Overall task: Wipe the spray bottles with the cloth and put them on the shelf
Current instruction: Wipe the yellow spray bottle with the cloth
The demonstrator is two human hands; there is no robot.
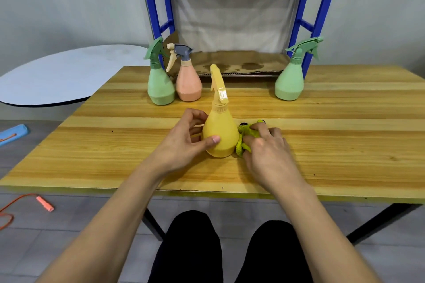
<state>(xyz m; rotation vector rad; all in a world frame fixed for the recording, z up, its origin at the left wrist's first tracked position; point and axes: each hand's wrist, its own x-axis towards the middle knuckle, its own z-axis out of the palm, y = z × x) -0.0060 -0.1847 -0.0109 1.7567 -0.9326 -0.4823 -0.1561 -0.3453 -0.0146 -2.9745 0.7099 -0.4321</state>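
Note:
A yellow spray bottle (pixel 221 131) stands upright in the middle of the wooden table (pixel 345 135). My left hand (pixel 184 142) wraps its body from the left, thumb across the front. My right hand (pixel 266 147) presses a yellow-green cloth (pixel 247 132) against the bottle's right side. At the table's far edge stand a green spray bottle (pixel 159 82) and a pink spray bottle (pixel 188 82) on the left, and a second green spray bottle (pixel 290 80) on the right. Behind them is the blue-framed shelf (pixel 318 14), its lower level lined with brown cardboard (pixel 239 64).
A round white table (pixel 66 73) sits to the left. On the floor lie an orange cord (pixel 43 203) and a blue object (pixel 12 133). My dark-clothed knees (pixel 230 250) are under the table's near edge.

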